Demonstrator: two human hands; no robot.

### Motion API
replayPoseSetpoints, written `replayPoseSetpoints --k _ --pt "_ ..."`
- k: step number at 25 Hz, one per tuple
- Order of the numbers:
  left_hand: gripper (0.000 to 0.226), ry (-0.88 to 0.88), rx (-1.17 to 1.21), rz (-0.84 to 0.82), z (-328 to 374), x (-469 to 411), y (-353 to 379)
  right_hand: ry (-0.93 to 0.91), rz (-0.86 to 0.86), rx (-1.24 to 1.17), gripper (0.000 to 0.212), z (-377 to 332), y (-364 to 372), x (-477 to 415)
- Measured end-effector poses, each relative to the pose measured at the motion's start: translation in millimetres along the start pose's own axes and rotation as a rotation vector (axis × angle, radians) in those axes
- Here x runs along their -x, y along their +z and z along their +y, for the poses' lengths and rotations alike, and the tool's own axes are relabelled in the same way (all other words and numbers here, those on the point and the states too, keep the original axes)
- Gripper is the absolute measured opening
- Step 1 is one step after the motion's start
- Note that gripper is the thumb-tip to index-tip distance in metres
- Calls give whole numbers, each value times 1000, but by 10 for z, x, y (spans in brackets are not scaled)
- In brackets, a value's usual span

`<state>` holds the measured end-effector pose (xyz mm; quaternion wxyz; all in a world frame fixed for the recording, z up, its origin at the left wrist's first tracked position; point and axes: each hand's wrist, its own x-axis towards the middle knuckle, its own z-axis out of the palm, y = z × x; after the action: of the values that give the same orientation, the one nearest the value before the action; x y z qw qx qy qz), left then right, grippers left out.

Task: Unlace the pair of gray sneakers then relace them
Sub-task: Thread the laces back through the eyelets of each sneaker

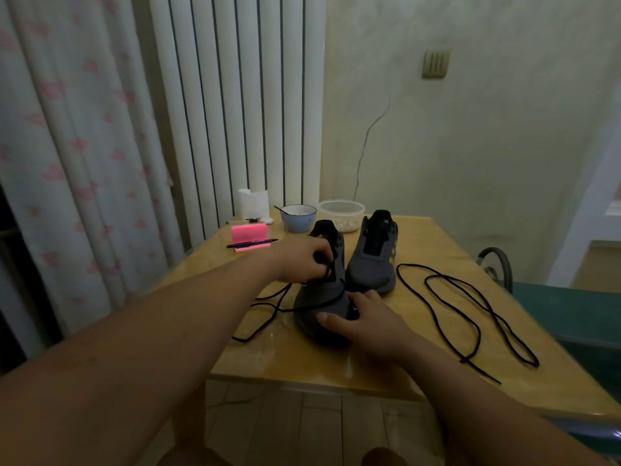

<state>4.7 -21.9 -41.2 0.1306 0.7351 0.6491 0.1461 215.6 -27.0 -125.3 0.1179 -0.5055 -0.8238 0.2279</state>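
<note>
Lace pinched in left fingers over near sneaker, right fingers spread on toe

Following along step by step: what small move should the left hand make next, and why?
Probably draw the pinched lace out through the eyelet. The left hand grips it at the near sneaker's throat, the right hand rests on the toe, and the far sneaker is already bare, its loose lace on the table.

Near sneaker and far sneaker were dark gray with black collars; the far one had yellow side marks. Loose lace and threaded lace black. Table tan-yellow. Bowl light blue, block pink, curtain white with pink motifs.
</note>
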Motion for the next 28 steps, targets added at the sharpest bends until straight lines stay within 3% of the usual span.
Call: replayPoseSetpoints --k 10,13,15,18,20,22,25,26,28 --pt "1 156 -588 -5 212 -23 45 -4 -4 -22 102 -26 -38 18" --pt "10 181 -708 160 208 -15 -34 -5 -1 -13 103 -32 -53 34" --pt "16 39 -561 402 153 -27 -155 -3 1 0 102 -26 -49 21" --pt "5 -261 -190 710 64 -66 -384 -22 -9 -1 99 -26 -39 38" --pt "8 -263 -19 678 91 -77 -497 -37 -80 -38 88 -51 -134 97" --pt "10 -127 141 505 209 -46 -611 -75 -113 -115 68 -117 -333 99" --pt "16 -19 354 346 412 11 -795 -121 233 -131 35 -353 -766 -138" --pt "17 4 385 342 454 16 -836 -175 275 -203 33 -467 -918 -206" --pt "17 36 395 351 500 16 -858 -295 155 -405 57 -713 -1149 -331"
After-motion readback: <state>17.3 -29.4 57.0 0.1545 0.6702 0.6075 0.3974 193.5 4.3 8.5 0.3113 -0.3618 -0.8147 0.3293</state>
